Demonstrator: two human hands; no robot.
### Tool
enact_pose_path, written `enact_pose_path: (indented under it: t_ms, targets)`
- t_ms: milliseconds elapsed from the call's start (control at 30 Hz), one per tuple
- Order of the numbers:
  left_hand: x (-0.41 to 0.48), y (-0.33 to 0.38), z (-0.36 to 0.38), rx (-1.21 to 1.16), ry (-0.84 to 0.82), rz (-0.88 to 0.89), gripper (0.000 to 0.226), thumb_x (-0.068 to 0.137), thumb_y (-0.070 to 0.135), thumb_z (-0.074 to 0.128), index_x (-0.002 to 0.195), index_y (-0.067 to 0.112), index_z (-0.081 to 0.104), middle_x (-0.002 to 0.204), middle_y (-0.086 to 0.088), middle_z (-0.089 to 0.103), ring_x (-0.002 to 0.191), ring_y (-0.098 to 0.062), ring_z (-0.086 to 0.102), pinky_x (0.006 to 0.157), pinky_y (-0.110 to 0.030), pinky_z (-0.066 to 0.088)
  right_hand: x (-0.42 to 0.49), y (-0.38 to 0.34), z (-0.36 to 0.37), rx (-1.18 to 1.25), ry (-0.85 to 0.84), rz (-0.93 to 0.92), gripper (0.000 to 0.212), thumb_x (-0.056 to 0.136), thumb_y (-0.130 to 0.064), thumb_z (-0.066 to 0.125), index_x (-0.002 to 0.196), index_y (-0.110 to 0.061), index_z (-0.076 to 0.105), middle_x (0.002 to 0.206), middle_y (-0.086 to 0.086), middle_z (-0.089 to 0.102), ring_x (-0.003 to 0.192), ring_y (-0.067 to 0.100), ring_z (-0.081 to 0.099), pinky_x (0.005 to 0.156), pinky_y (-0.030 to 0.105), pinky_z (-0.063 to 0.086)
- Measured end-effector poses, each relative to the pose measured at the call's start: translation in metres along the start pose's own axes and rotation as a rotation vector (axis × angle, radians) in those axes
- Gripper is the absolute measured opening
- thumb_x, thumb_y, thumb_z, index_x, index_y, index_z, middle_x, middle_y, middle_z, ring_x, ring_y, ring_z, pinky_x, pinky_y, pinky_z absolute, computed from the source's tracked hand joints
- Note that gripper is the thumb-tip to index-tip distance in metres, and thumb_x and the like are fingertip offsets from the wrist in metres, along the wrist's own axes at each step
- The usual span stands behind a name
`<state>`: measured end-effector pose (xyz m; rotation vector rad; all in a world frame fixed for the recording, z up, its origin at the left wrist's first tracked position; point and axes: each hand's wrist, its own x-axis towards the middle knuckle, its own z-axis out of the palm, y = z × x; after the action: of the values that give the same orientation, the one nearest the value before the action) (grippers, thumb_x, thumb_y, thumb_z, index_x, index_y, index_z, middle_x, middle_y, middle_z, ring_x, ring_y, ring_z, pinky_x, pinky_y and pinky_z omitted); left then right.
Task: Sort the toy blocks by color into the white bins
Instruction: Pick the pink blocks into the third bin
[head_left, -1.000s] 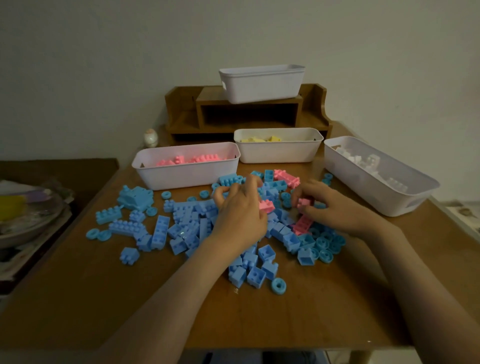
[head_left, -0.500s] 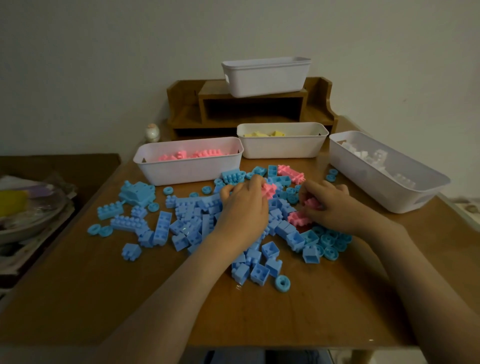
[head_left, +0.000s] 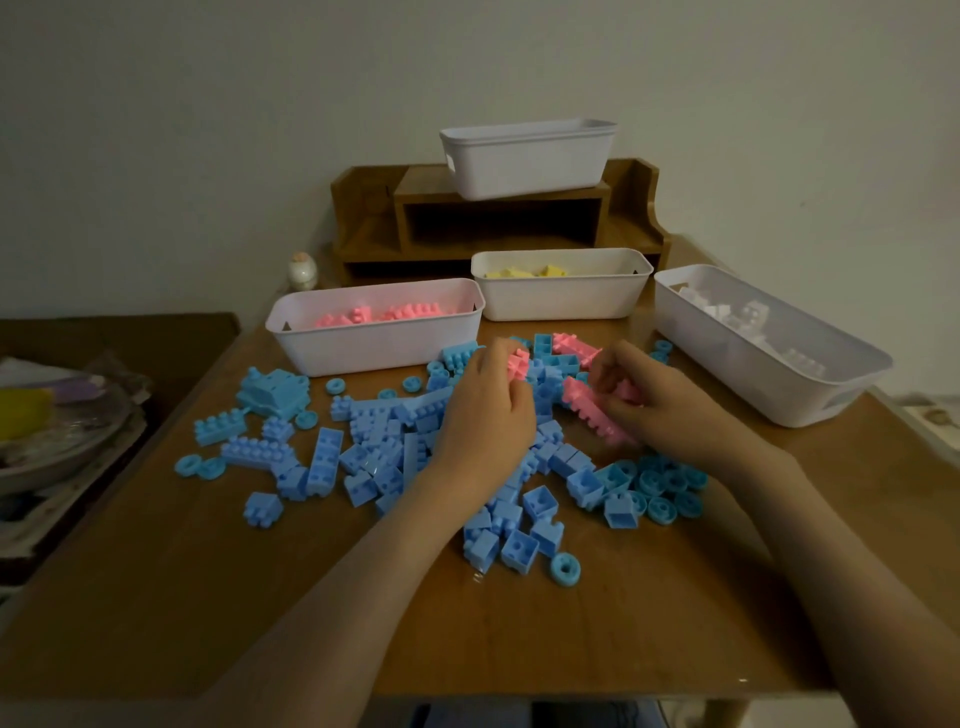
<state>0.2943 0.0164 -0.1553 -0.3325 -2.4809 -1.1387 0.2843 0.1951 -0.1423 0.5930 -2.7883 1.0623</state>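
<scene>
step: pulling pinks from blue pile (head_left: 384, 441). left hand (head_left: 488, 410) pinches a pink block (head_left: 519, 364); right hand (head_left: 670, 410) grips a long pink piece (head_left: 597, 413). next (judged): both into the pink bin (head_left: 374, 349).

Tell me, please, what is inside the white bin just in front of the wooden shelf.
Yellow blocks show inside the bin; its front wall hides whatever lies lower down.

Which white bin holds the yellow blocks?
The middle white plastic bin, in front of the wooden shelf; the left bin holds pink blocks, the right bin white blocks.
</scene>
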Motion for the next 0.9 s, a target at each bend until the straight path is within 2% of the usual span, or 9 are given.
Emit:
enact_pose_path:
  t_ms: [133,200,267,333,400,567,667,767,900]
  targets:
    - [0.000,0.002,-0.001,-0.080,-0.038,-0.043,0.015,0.092,0.014,0.049,0.106,0.013,0.047,0.101,-0.004,0.049,0.086,-0.016,0.049,0.065,-0.022,0.038,-0.003,-0.013,0.003,0.157,0.073,-0.030,0.028,0.092,-0.010,0.053,0.085,-0.035,0.044,0.083,-0.010,0.056,0.067,-0.010,0.057,0.054,0.006,0.043]
    - [-0.001,0.002,0.001,-0.105,-0.074,-0.007,0.022,0.091,0.029,0.056,0.105,0.017,0.045,0.099,0.001,0.048,0.086,-0.014,0.048,0.074,-0.026,0.038,-0.004,-0.016,0.006,0.236,0.068,-0.055,0.026,0.092,-0.008,0.053,0.091,-0.034,0.047,0.081,-0.009,0.058,0.065,-0.004,0.061,0.054,0.009,0.045]
    - [-0.003,0.001,0.003,-0.079,-0.125,0.016,0.034,0.087,0.043,0.060,0.106,0.020,0.044,0.100,0.005,0.051,0.089,-0.008,0.048,0.081,-0.015,0.033,-0.003,-0.016,0.010,0.265,0.079,-0.083,0.024,0.090,-0.006,0.054,0.100,-0.028,0.050,0.083,-0.004,0.061,0.066,0.005,0.063,0.057,0.015,0.048]
    - [-0.004,0.003,0.003,-0.074,-0.180,0.000,0.039,0.086,0.047,0.060,0.110,0.021,0.044,0.103,0.008,0.056,0.091,-0.003,0.049,0.077,-0.005,0.029,-0.001,-0.016,0.013,0.267,0.079,-0.089,0.027,0.089,-0.003,0.054,0.106,-0.023,0.051,0.088,0.000,0.063,0.071,0.013,0.064,0.065,0.023,0.053]
    - [-0.005,0.004,0.002,-0.116,-0.207,-0.030,0.036,0.087,0.044,0.060,0.112,0.023,0.046,0.097,0.012,0.058,0.089,-0.003,0.054,0.072,-0.012,0.036,0.000,-0.018,0.015,0.297,0.051,-0.080,0.030,0.089,0.001,0.052,0.109,-0.021,0.051,0.092,0.001,0.064,0.074,0.015,0.065,0.068,0.027,0.055]
    - [0.003,0.006,-0.003,-0.209,-0.145,-0.121,0.024,0.086,0.041,0.063,0.099,0.027,0.048,0.087,0.014,0.060,0.083,-0.001,0.058,0.064,-0.012,0.040,0.017,-0.022,0.003,0.375,0.083,-0.018,0.025,0.092,-0.005,0.051,0.113,-0.019,0.053,0.092,0.000,0.063,0.070,0.008,0.057,0.063,0.017,0.048]
    - [0.013,0.007,-0.008,-0.227,-0.081,-0.158,0.032,0.085,0.043,0.063,0.104,0.021,0.052,0.094,0.007,0.062,0.086,-0.006,0.058,0.062,-0.013,0.037,0.046,-0.007,-0.007,0.111,0.137,0.111,0.030,0.092,-0.005,0.049,0.120,-0.017,0.053,0.106,0.002,0.062,0.085,0.008,0.057,0.070,0.014,0.043]
    - [0.023,0.007,-0.012,-0.219,-0.101,-0.171,0.037,0.085,0.046,0.060,0.109,0.019,0.051,0.098,0.006,0.062,0.090,-0.010,0.057,0.064,-0.015,0.038,0.073,0.013,-0.005,-0.244,0.070,0.262,0.038,0.093,-0.007,0.048,0.130,-0.013,0.049,0.125,0.008,0.057,0.109,0.021,0.054,0.083,0.025,0.042]
    - [0.035,0.001,-0.020,-0.139,-0.116,-0.138,0.040,0.084,0.055,0.057,0.103,0.021,0.046,0.096,0.003,0.065,0.086,-0.018,0.063,0.080,-0.041,0.050,0.093,0.020,0.005,-0.409,-0.090,0.390,0.031,0.096,-0.018,0.048,0.125,-0.008,0.054,0.117,0.012,0.060,0.102,0.023,0.057,0.084,0.030,0.046]
